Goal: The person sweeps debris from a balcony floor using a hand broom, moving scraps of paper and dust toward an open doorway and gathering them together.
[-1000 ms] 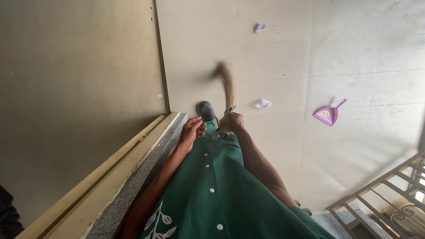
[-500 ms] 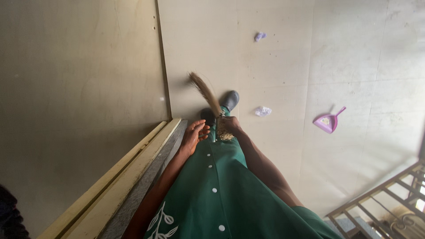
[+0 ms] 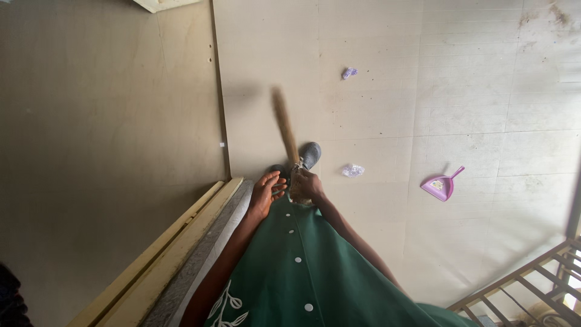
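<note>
Standing on a pale tiled floor point(image 3: 375, 48) beside a wall point(image 3: 109, 109); right hand point(image 3: 308, 184) clamped on a blurred straw broom point(image 3: 284, 127), left hand point(image 3: 266, 191) loosely open, empty.

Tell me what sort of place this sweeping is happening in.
Likely a tiled landing or hallway at the top of a staircase in a home: pale floor tiles, a metal stair railing at the lower right, and a plain wall beside the person.

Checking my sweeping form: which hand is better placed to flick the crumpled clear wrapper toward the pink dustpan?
Right. The right hand already grips the bundled straw hand broom, and the crumpled clear wrapper and pink plastic dustpan lie on its side. The left hand is open and holds nothing.
</note>
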